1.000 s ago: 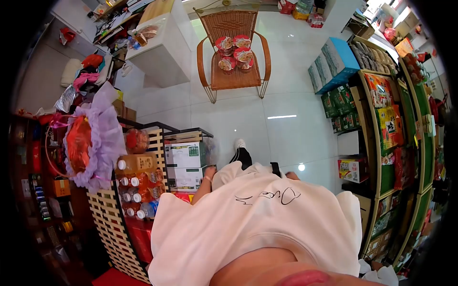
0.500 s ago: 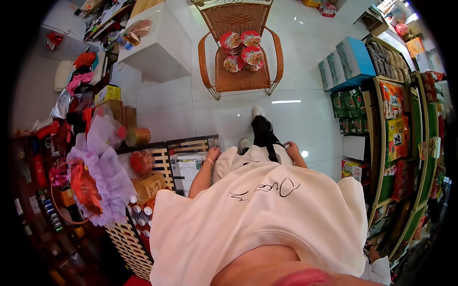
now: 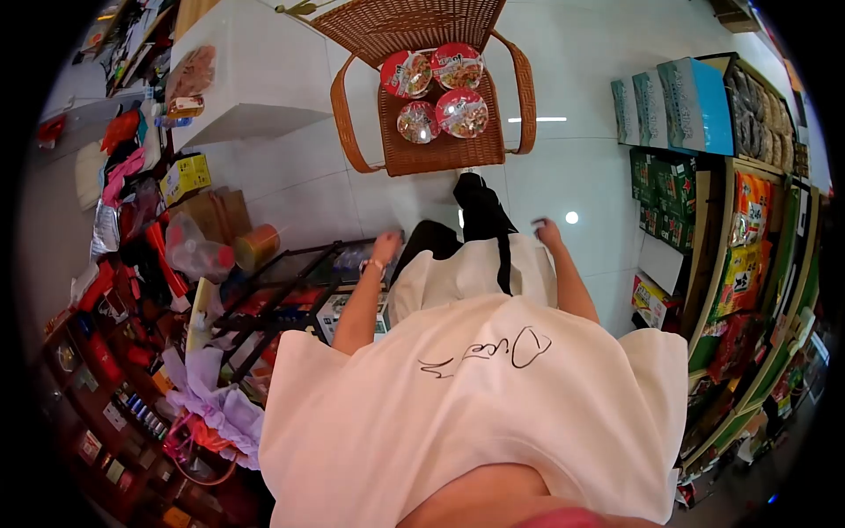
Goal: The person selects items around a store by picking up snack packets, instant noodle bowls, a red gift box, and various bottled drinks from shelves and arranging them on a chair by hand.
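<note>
My left hand [image 3: 384, 248] hangs by my left hip, beside the dark rack, with its fingers loosely bent and nothing visible in it. On the other side, my right hand [image 3: 547, 232] is held out from my hip over the floor, fingers loosely curled, with no object seen there. Ahead of me stands a brown wicker armchair [image 3: 440, 158]. Several red-lidded instant noodle bowls, one of them a front bowl [image 3: 462, 113], sit grouped on its seat. Neither hand touches the chair or the bowls.
A white counter [image 3: 255, 66] stands front left. Along my left runs a dark rack [image 3: 290, 264] near a purple-wrapped basket [image 3: 207, 396]. Packed store shelves [image 3: 717, 273] line the right, with blue cartons [image 3: 691, 106] at their far end. The floor is white tile [image 3: 581, 167].
The chair with the bowls is nearer, and the rack and purple-wrapped basket have slid back past me. Both my hands have swung forward, away from my body.
</note>
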Demonstrator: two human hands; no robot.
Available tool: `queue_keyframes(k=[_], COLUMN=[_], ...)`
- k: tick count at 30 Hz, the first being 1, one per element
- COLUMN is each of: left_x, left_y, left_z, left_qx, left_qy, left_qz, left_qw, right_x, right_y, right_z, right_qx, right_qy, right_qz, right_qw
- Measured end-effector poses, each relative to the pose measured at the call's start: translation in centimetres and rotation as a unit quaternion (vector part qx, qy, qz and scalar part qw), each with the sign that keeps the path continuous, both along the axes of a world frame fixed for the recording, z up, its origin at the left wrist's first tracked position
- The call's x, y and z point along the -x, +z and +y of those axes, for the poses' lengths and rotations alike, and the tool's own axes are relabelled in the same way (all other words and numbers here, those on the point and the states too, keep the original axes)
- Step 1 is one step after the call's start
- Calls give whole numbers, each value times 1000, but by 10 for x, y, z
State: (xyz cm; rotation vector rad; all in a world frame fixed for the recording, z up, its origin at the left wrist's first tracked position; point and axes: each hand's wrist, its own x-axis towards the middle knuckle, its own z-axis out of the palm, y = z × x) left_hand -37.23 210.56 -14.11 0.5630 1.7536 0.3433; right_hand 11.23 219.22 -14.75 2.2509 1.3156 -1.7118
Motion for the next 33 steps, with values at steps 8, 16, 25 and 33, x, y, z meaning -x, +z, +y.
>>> queue_keyframes(k=[8,16,25,33], left_x=[-81,-114,-102,-82], left_y=[8,7,19,-49], left_z=[289,317,207,231], left_qx=[-151,-183,90,115], left_qy=[21,21,342,323], left_qz=[-59,-10,-204,-171], left_qw=[987,983,913,924], right_x=[157,194,217,239], right_y=[55,5,-21,-63], right_z=[271,258,105,144], right_qx=[-236,-263,-139,4], right_qy=[-59,-20,-98,-276], right_qz=[155,73,138,186], right_qw=[958,962,976,943])
